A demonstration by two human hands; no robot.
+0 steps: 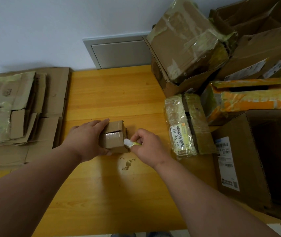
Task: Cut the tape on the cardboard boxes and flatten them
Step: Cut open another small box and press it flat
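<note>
A small taped cardboard box (115, 136) sits near the middle of the wooden table (112, 93). My left hand (86, 137) grips it from the left, fingers over its top and thumb at its near side. My right hand (146, 147) pinches a small yellow-green cutter with a white tip (129, 143), and that tip touches the box's right edge. A stack of flattened cardboard (20, 108) lies on the table's left side.
Unflattened boxes crowd the right: a tape-wrapped box with a barcode label (187, 124), an open large box (256, 156), an orange-taped box (249, 98) and more boxes (191, 41) piled behind. Cardboard crumbs (127, 163) lie near the small box.
</note>
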